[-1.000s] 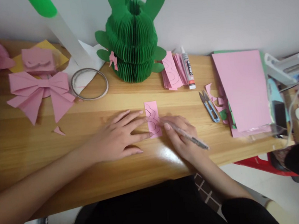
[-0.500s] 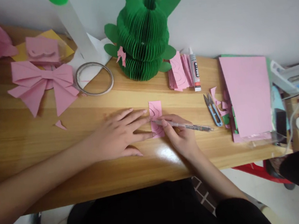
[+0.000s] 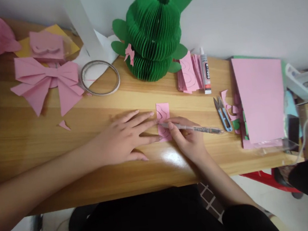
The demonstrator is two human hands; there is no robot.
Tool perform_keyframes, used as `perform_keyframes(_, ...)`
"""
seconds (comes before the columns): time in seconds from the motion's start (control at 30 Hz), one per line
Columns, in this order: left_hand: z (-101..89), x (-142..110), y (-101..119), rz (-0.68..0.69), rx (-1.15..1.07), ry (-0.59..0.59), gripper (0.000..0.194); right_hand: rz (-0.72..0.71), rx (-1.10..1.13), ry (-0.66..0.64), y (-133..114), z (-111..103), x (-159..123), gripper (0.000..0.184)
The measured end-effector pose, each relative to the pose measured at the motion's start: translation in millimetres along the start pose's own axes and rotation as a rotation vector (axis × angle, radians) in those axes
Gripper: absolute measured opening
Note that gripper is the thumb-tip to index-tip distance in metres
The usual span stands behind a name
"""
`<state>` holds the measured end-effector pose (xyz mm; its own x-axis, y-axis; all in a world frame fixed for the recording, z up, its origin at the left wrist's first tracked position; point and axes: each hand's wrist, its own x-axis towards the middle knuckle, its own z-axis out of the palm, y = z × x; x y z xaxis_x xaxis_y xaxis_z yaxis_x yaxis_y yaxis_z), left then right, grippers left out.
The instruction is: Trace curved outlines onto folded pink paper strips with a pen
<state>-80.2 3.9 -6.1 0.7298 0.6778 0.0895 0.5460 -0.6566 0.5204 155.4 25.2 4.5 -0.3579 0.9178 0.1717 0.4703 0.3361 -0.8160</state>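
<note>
A small pink paper strip (image 3: 162, 109) with curved dark lines drawn on it lies upright on the wooden table. My left hand (image 3: 125, 137) lies flat beside it, fingers spread, with fingertips on its left edge. A pen (image 3: 199, 128) is gripped in my right hand (image 3: 188, 139), its tip resting on the strip near the left middle fingers. Behind them stand a stack of pink strips (image 3: 188, 73), the top one bearing a drawn curve, and a glue tube (image 3: 206, 73).
Thread snips (image 3: 222, 115) and paper scraps lie at right, beside pink paper sheets (image 3: 262, 100). A green honeycomb paper figure (image 3: 154, 38) stands at the back. To the left are a tape roll (image 3: 119, 82), a pink paper bow (image 3: 47, 77) and a pink scrap (image 3: 64, 125).
The whole view has shifted slightly, so objects appear a little further right. Both hands keep nearly the same pose, and the pen tip still touches the strip.
</note>
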Motion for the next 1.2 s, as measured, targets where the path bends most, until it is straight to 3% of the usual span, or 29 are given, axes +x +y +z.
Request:
perform_keyframes(0.57, -1.1, 2.9, 3.3, -0.028, 0.081, -0.098, 0.059, 0.009, -0.127, -0.006, -3.8, -14.1, -6.1, 0.018)
perform_keyframes(1.2, -2.0, 2.4, 4.7, -0.017, 0.109, -0.081, 0.059, -0.014, -0.016, -0.074, -5.2, -13.4, -17.1, 0.014)
